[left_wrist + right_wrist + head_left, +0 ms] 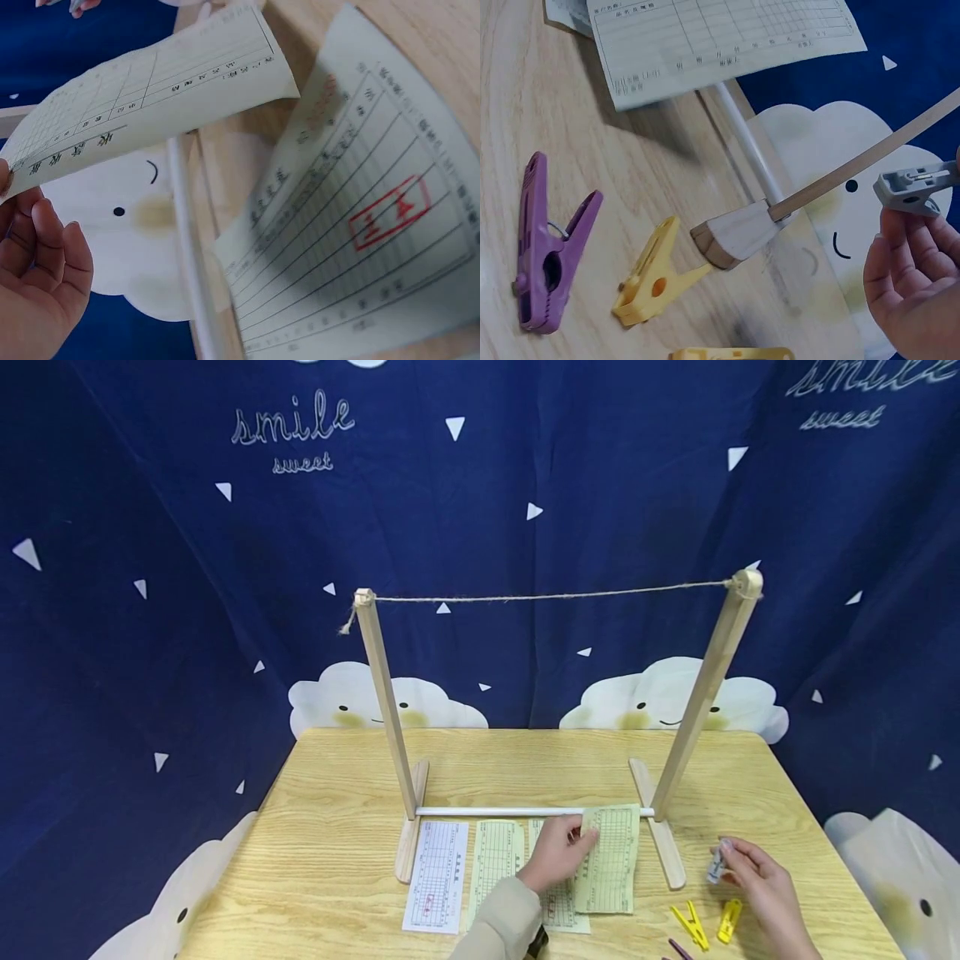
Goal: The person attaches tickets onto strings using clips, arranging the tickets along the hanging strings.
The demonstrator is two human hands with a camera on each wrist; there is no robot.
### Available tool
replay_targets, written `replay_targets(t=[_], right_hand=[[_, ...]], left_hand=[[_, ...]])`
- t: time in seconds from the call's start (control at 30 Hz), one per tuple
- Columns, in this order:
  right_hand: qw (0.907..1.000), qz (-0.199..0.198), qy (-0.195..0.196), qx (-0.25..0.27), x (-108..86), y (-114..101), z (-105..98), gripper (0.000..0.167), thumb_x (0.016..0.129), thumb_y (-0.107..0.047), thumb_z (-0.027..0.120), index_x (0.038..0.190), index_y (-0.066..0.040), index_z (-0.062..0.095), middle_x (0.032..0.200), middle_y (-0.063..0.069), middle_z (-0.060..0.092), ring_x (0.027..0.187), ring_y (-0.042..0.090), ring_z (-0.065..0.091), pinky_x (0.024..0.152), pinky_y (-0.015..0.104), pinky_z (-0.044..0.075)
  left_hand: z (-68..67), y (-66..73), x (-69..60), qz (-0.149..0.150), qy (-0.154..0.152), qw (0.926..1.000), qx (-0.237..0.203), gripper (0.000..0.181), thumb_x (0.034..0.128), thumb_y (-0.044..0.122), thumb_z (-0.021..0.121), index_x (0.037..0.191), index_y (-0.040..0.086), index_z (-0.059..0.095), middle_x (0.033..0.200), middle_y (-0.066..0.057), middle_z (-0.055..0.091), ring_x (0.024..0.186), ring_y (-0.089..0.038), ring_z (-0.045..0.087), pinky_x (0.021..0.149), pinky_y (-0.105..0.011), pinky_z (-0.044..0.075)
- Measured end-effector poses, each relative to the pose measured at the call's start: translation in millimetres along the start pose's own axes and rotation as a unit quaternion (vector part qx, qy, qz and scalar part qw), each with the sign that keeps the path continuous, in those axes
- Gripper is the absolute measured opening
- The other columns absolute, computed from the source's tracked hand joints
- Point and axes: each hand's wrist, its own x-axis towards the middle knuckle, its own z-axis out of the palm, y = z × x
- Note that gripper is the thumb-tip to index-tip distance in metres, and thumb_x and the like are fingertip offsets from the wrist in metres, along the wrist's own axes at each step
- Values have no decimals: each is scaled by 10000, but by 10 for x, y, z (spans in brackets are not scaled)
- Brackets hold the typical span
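My left hand pinches the edge of a yellow-green printed slip, lifted above the table near the white bar. In the left wrist view that slip stretches away from the curled fingers of the left hand. At the right, my right hand holds a grey clothespin between thumb and fingers, above the table. The right wrist view shows the grey clothespin at the fingertips of the right hand.
A wooden frame carries a string between its posts and a white bar below. A white slip and green slips lie on the table. Yellow clothespins and a purple one lie at the right.
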Motion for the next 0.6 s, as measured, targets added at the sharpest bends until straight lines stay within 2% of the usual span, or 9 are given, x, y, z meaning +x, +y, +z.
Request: replay_targets(t=[0.1, 0.2, 0.27, 0.3, 0.33, 0.5, 0.6], right_hand=[[9991, -369, 7, -216, 81, 103, -30, 484, 908, -337, 541, 1222, 26, 482, 883, -164, 650, 791, 9, 597, 647, 242, 501], [9970, -765, 75, -121, 234, 327, -84, 399, 896, -328, 564, 1170, -38, 545, 909, -129, 666, 799, 19, 608, 627, 223, 497], [9951, -961, 161, -139, 279, 390, -94, 364, 885, -343, 575, 1142, -85, 572, 916, -136, 668, 805, 8, 609, 621, 210, 495], [9946, -1021, 98, -153, 267, 353, -96, 368, 892, -330, 571, 1151, -69, 569, 921, -127, 669, 810, 13, 609, 625, 218, 496], [9942, -1064, 136, 53, 241, 311, -78, 334, 887, -300, 586, 1131, -72, 584, 911, -111, 675, 798, 10, 610, 613, 211, 492], [9948, -1015, 18, -61, -27, -184, 19, 336, 905, -231, 567, 1126, 22, 559, 878, -111, 670, 784, 16, 606, 627, 240, 494], [9920, -1264, -7, 59, -23, -220, 13, 273, 903, -191, 572, 1105, -9, 583, 880, -94, 678, 779, 25, 616, 616, 224, 492]], left_hand=[[-59, 22, 11, 233, 138, 9996, 130, 395, 876, 119, 593, 565, 90, 351, 519, 76, 274, 474, 5, 270, 445, -136, 268], [-119, 49, 24, 426, 287, 9983, 268, 437, 865, 114, 606, 551, 98, 303, 526, 70, 268, 500, -5, 291, 474, -135, 287], [-159, 75, 30, 454, 326, 9980, 312, 450, 869, 123, 604, 548, 88, 290, 524, 59, 267, 511, -17, 305, 495, -136, 300], [-177, 84, 32, 456, 326, 9979, 326, 450, 874, 129, 599, 548, 83, 292, 524, 51, 271, 514, -24, 313, 501, -139, 305], [-196, 96, 33, 432, 317, 9980, 336, 450, 879, 139, 595, 549, 84, 294, 526, 44, 274, 521, -29, 323, 512, -140, 311], [-285, 140, 36, 421, 274, 9980, 395, 433, 902, 178, 568, 559, 100, 316, 542, 21, 314, 555, -46, 345, 547, -150, 323], [-336, 167, 48, 476, 312, 9975, 416, 437, 899, 176, 574, 560, 103, 308, 543, 15, 318, 552, -55, 323, 547, -148, 297]])
